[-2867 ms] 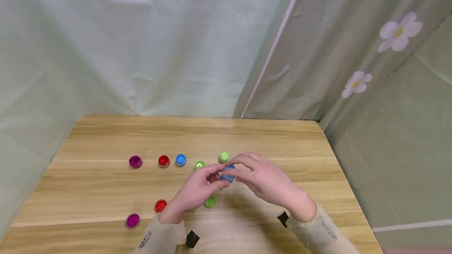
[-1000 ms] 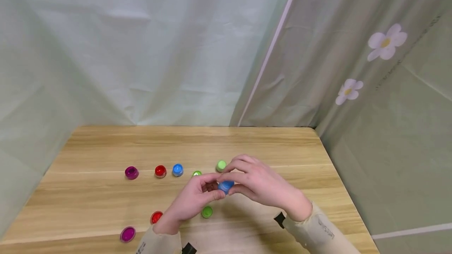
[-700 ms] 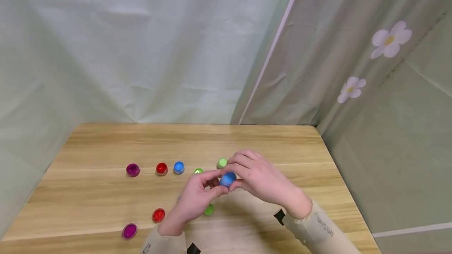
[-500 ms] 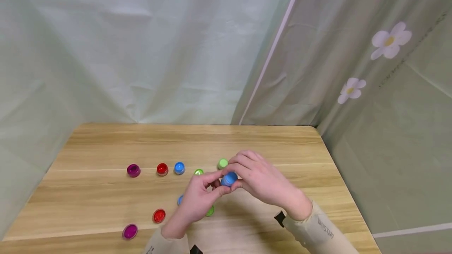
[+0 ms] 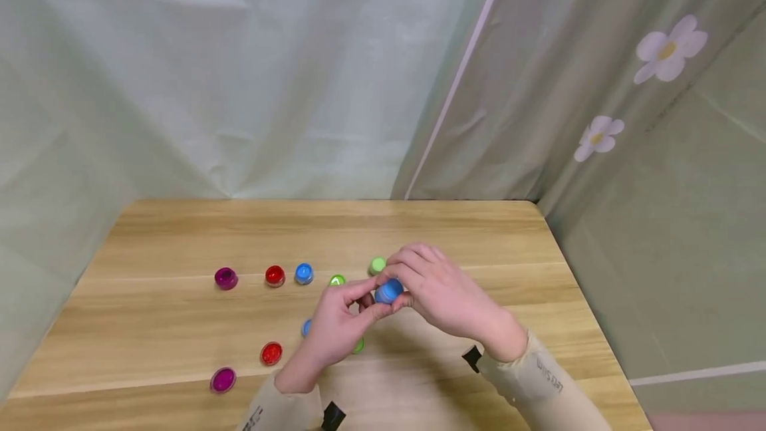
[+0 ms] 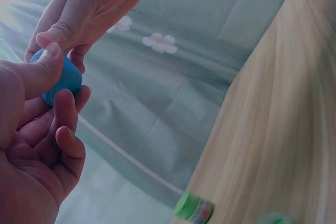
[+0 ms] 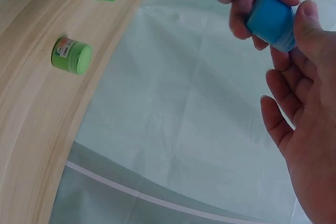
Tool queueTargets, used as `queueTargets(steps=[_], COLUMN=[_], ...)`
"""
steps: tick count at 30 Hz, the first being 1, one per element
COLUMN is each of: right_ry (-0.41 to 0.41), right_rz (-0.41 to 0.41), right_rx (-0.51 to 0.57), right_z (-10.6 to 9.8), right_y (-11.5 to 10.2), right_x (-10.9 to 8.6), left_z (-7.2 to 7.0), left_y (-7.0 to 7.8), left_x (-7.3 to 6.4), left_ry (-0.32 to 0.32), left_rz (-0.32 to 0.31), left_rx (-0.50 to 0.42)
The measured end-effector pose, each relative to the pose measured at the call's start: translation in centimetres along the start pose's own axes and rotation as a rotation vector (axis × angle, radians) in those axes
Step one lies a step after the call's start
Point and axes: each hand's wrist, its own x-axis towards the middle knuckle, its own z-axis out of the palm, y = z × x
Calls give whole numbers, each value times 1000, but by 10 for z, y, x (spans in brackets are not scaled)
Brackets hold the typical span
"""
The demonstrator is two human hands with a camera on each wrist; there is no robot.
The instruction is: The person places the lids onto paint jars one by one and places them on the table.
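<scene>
A small blue paint jar [image 5: 389,290] is held up over the table between both hands. My left hand [image 5: 335,324] pinches its left side between thumb and fingers. From the right, my right hand [image 5: 445,291] grips it with the thumb below and the fingers curled over the far side. The jar [image 6: 65,80] is tilted in the left wrist view, partly covered by fingers and thumbs. In the right wrist view, the blue jar [image 7: 269,18] shows a smooth blue side and a clearer rim.
Behind the hands stand purple [image 5: 226,278], red [image 5: 275,276], blue [image 5: 304,274] and green [image 5: 338,281] open jars, plus a closed light green jar [image 5: 378,265]. Flat lids, purple [image 5: 223,380], red [image 5: 271,353], blue [image 5: 307,327] and green [image 5: 358,346], lie nearer. Curtains surround the wooden table.
The right hand's grip on the held jar has shifted, leaving more of its blue surface showing. The blue lid beside the left wrist has come into sight. The head view has moved slightly.
</scene>
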Motion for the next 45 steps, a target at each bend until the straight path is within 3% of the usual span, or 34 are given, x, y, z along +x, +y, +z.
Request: queueTargets(steps=[10, 17, 27, 31, 39, 45], right_ry=[56, 34, -32, -42, -50, -84], right_rz=[17, 189, 425, 516, 572, 586], right_rx=[83, 104, 144, 190, 228, 250], right_z=[-6, -8, -4, -1, 1, 5], right_y=[-5, -3, 4, 5, 3, 0], right_x=[-1, -9, -35, -44, -58, -70], left_z=[-2, -2, -14, -13, 0, 9], left_y=[12, 7, 6, 8, 2, -11], left_x=[-1, -1, -1, 8, 38, 56], left_ry=[37, 32, 110, 138, 40, -13], left_rz=[-125, -211, -283, -293, -254, -326], left_rx=[-45, -39, 104, 188, 333, 400])
